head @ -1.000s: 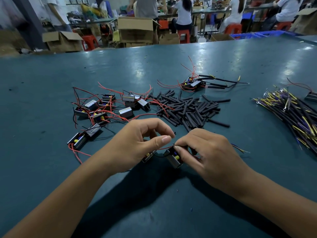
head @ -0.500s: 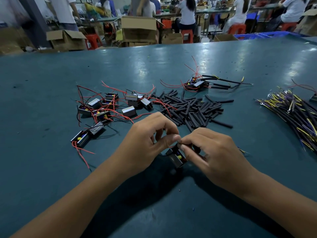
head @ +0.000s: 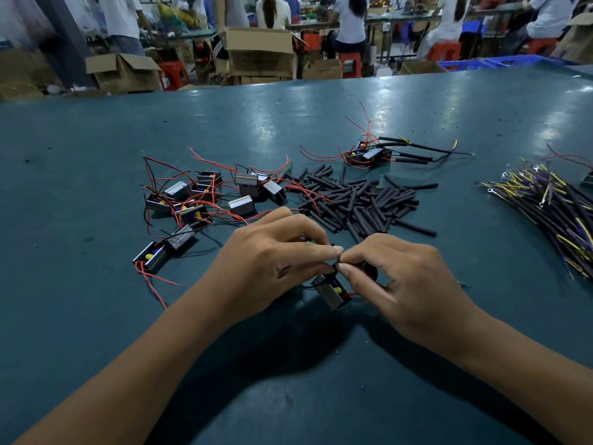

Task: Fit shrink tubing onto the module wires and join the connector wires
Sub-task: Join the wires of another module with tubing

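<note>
While both hands meet over the table [head: 96, 316], the left hand [head: 269, 268] has its thumb and forefinger pressed together at the tips, and the right hand [head: 407, 284] pinches at the same spot, so the four fingertips touch around a small dark bit that is too small to tell (wire end or tube). Just below the fingertips a module [head: 330, 292] hangs tilted, grey side toward the camera, yellow part showing, with a red wire at its lower right. It sits between the two hands, close above the table; whether it touches the surface I cannot tell.

Compared with half a second ago, the fingertips have closed in tighter, and the left thumb now lies straighter against the right forefinger. A second ago a gap still showed between the hands and the module lay a little lower left.

Beyond the hands lies a heap of black tubes [head: 359, 200], with loose modules [head: 199, 200] and their red wires to its left. Farther back one finished module [head: 369, 154] lies with sleeved leads running right. A bundle of connector wires [head: 552, 203], black with yellow ends, lies at the right edge, well apart from the hands.
</note>
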The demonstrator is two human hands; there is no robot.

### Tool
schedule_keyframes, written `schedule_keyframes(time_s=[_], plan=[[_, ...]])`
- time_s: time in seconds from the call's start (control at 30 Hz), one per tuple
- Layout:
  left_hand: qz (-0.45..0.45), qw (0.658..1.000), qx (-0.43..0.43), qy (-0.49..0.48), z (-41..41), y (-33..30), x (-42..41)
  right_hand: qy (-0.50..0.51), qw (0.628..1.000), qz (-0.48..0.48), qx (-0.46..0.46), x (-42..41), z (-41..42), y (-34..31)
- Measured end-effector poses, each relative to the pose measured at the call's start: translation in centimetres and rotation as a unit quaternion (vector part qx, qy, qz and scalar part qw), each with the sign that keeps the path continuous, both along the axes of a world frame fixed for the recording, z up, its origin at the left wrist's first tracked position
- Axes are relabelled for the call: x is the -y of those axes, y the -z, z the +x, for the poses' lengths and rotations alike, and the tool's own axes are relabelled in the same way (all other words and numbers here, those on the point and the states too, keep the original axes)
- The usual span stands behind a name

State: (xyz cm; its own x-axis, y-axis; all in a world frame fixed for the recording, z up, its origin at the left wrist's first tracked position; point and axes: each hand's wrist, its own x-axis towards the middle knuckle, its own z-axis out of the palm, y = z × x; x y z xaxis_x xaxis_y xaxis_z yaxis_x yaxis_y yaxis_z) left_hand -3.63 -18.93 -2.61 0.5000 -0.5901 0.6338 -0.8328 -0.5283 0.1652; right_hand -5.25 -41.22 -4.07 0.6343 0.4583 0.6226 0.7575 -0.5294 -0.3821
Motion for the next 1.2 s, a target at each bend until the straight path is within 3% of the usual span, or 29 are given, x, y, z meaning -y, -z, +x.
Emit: schedule_keyframes(time_s=[0.2, 0.5, 0.83, 1.2], plan=[[-0.043, 0.998, -0.043, 0.007, 0.2, 0.1, -0.1, -0.008, 1.000, -0.002, -0.002, -0.1, -0.1, -0.1], [-0.083, 0.996, -0.040, -0.019, -0.7, 0.1, 0.5, 0.021, 0.999, 0.023, -0.029, -0.1, -0.2, -0.4], [-0.111, 0.986, -0.119, 0.016, -1.1, 0.3, 1.4, 0.037, 0.996, 0.054, -0.062, 0.2, -0.1, -0.6], [-0.058, 0.998, 0.016, -0.014, -0.3, 0.5, 0.7, 0.009, 1.000, 0.019, -0.021, 0.1, -0.4, -0.3]])
